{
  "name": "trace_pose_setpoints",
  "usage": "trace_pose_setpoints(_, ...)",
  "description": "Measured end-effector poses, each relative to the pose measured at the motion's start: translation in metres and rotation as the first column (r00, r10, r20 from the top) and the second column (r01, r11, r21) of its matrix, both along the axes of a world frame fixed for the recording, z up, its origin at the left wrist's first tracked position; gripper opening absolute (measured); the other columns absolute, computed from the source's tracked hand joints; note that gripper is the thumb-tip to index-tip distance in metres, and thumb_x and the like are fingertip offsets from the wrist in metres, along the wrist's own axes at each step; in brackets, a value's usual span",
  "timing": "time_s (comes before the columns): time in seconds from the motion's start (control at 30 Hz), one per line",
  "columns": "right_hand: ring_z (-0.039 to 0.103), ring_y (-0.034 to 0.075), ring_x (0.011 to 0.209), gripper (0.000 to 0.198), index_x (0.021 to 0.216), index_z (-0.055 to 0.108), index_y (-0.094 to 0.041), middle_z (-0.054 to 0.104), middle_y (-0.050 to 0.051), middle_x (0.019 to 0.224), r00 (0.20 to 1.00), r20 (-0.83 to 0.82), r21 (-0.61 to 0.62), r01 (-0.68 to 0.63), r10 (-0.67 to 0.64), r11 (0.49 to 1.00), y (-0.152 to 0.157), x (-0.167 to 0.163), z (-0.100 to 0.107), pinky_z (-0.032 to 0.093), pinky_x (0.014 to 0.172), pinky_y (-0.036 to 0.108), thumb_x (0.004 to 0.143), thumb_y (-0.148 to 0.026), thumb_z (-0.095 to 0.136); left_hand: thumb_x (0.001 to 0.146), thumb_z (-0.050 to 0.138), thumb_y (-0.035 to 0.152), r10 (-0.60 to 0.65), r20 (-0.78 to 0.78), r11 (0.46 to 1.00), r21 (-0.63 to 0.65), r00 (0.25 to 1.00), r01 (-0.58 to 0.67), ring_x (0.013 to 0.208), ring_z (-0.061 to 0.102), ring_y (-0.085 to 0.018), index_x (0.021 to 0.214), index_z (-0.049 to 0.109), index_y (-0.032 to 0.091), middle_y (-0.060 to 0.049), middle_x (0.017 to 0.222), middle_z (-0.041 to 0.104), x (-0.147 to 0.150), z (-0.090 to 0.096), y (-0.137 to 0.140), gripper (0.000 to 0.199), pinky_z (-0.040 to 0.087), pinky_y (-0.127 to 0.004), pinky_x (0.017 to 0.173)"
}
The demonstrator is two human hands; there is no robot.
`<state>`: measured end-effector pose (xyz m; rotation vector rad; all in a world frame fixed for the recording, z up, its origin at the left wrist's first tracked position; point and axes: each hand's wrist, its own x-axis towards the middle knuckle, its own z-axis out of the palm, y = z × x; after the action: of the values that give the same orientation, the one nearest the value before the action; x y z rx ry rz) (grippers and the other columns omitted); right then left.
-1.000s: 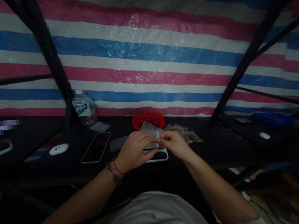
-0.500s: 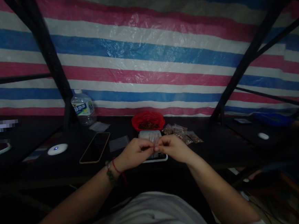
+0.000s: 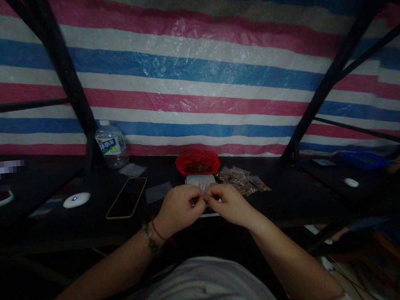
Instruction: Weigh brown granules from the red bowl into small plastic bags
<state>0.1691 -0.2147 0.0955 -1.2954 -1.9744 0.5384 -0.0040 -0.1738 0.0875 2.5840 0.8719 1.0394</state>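
Note:
My left hand (image 3: 183, 204) and my right hand (image 3: 229, 202) meet fingertip to fingertip, both pinching a small clear plastic bag (image 3: 203, 185). Most of the bag is hidden by my fingers, and its contents cannot be made out. Under my hands is a white scale-like device (image 3: 192, 180), largely covered by them. Just behind it stands a red container (image 3: 197, 155) holding small brown bits. To the right of my right hand lie several filled clear bags (image 3: 238, 177) in a loose pile. A flat, clear bag (image 3: 157, 192) lies left of my left hand.
On the black table (image 3: 277, 213) a phone (image 3: 126, 198) and a round white device (image 3: 76, 200) lie to the left. A plastic bottle (image 3: 111, 147) stands behind them beside more flat bags (image 3: 133, 170). Black metal posts (image 3: 65, 72) frame a striped sheet. A blue object (image 3: 367, 161) lies far right.
Both hands have closed in slightly on each other, with fingers more curled at the bag. My left hand has shifted a little right, covering more of the white device.

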Motion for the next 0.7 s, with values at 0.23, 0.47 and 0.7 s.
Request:
trace_pose_setpoints(0.23,0.038,0.009,0.053,0.021,0.055,0.04,-0.018,0.04,-0.005,0.055,0.991,-0.023,0.117,0.136,-0.134,0.984,0.0,0.002,-0.001,0.029,0.051,0.022,0.07,-0.011,0.053,0.077,0.049,0.018,0.142,0.023,0.99,0.0,0.99,-0.142,0.056,0.048,-0.012,0.058,0.049,0.017,0.001,0.057,0.05,-0.003,-0.002,0.006,0.019,0.028,-0.025,0.055)
trace_pose_setpoints(0.47,0.056,0.017,0.089,0.015,0.082,0.062,-0.018,0.058,0.008,0.098,0.991,0.045,0.466,0.089,-0.124,0.881,0.004,-0.002,-0.01,0.045,0.078,0.028,0.08,-0.008,0.051,0.084,0.05,0.022,0.176,-0.013,0.981,0.083,0.984,-0.175,0.058,0.051,-0.013,0.062,0.053,0.018,0.0,0.061,0.056,0.005,-0.01,-0.002,0.022,0.031,-0.026,0.056)
trace_pose_setpoints(0.7,0.061,0.017,0.078,0.019,0.086,0.07,-0.017,0.067,0.006,0.082,0.992,0.108,0.311,0.033,-0.07,0.95,0.009,0.0,-0.014,0.048,0.074,0.028,0.083,-0.009,0.052,0.086,0.051,0.024,0.001,0.032,0.96,0.281,0.999,-0.01,0.077,0.058,-0.019,0.078,0.06,0.018,-0.005,0.077,0.064,0.003,-0.012,-0.002,0.014,0.042,-0.032,0.072)
